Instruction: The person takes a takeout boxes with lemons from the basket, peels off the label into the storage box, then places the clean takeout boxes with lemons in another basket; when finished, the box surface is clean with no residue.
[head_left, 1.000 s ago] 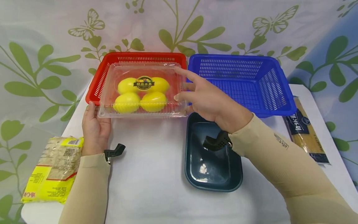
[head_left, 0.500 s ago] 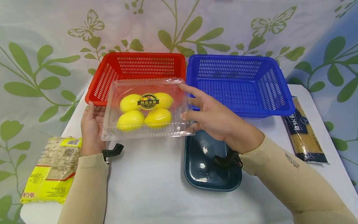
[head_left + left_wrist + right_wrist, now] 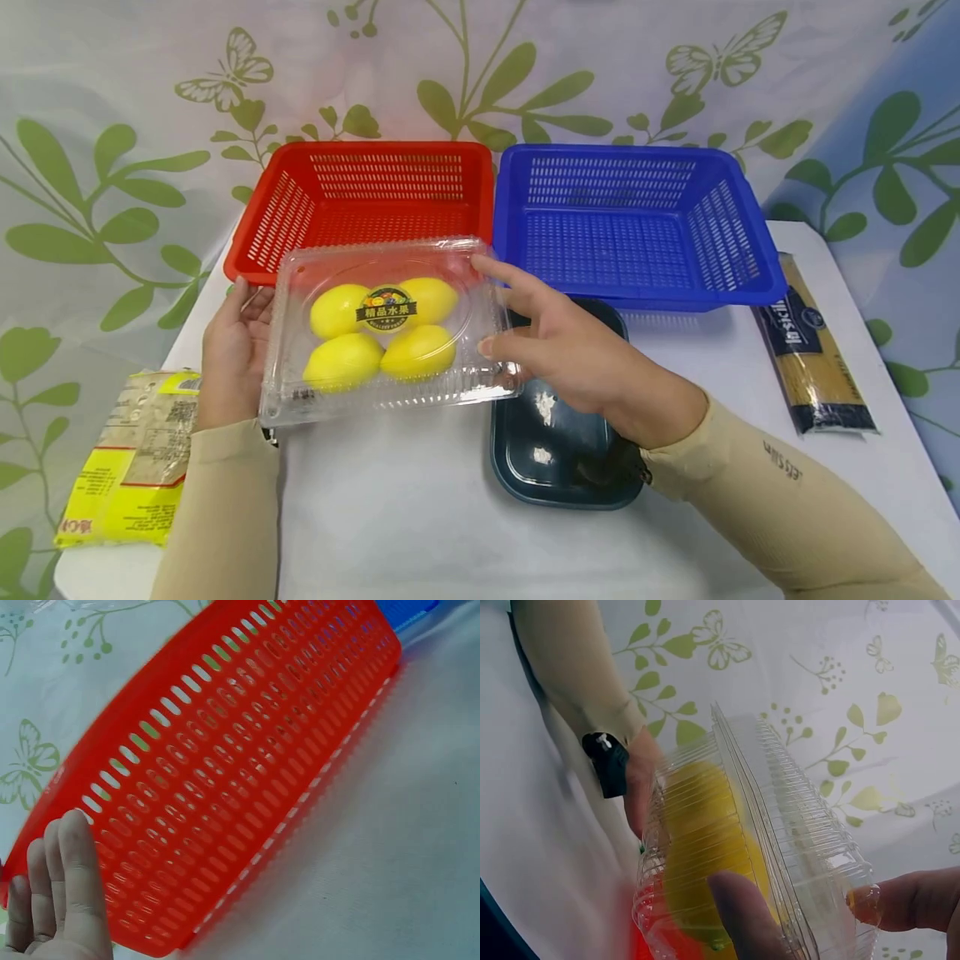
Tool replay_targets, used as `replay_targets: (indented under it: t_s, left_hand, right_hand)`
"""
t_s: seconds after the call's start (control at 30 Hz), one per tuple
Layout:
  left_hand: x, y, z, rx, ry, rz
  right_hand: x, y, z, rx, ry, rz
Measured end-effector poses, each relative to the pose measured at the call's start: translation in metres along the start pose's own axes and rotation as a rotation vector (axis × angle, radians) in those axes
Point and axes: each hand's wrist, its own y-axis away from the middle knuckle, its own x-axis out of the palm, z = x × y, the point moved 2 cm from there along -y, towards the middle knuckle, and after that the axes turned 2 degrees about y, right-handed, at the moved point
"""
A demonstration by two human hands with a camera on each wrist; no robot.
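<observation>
My right hand (image 3: pixel 577 358) grips the right end of a clear plastic clamshell box (image 3: pixel 392 402), tilted above the table. Several yellow lemons (image 3: pixel 420 352) lie inside, under a lid with a dark fruit label. In the right wrist view, the thumb (image 3: pixel 742 911) presses one side of the box and a finger (image 3: pixel 907 900) the other. The left hand (image 3: pixel 231 358) is at the box's left end, partly hidden behind it; whether it touches the box I cannot tell. In the left wrist view, that hand's fingers (image 3: pixel 79 870) are straight, in front of the red basket (image 3: pixel 225 772).
At the back, the red basket stands next to a blue basket (image 3: pixel 637 293). Under the right wrist sits a dark teal tub (image 3: pixel 517 467). A pasta packet (image 3: pixel 817 358) lies at the right, and a yellow-and-clear food bag (image 3: pixel 127 475) at the left edge of the white table (image 3: pixel 390 517).
The lemon box has come from over the red basket toward me, carried by the right hand, uncovering the basket's inside. The left hand has shifted slightly left and now sits partly behind the box.
</observation>
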Motion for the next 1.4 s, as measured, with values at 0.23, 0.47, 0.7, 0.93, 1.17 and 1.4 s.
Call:
replay_targets:
  t_s: [0.23, 0.47, 0.7, 0.93, 1.17, 1.4]
  left_hand:
    - [-0.002, 0.000, -0.001, -0.004, -0.048, -0.017]
    - [0.000, 0.008, -0.005, -0.042, -0.071, -0.028]
    - [-0.001, 0.035, -0.012, -0.043, -0.432, 0.017]
    - [-0.002, 0.073, -0.017, -0.032, -1.046, 0.297]
    - [-0.011, 0.104, -0.010, -0.083, -1.130, 0.586]
    - [-0.020, 0.114, 0.008, 0.082, -1.032, 0.571]
  right_hand:
    - [0.008, 0.003, -0.013, 0.022, 0.041, -0.007]
    - [0.017, 0.001, -0.030, -0.001, -0.041, 0.022]
    - [0.023, -0.001, -0.041, 0.010, -0.059, 0.011]
    - [0.028, -0.001, -0.049, 0.024, -0.071, 0.010]
    - [0.038, -0.002, -0.058, 0.009, -0.077, 0.002]
    - [0.050, -0.003, -0.064, 0.047, -0.008, -0.039]
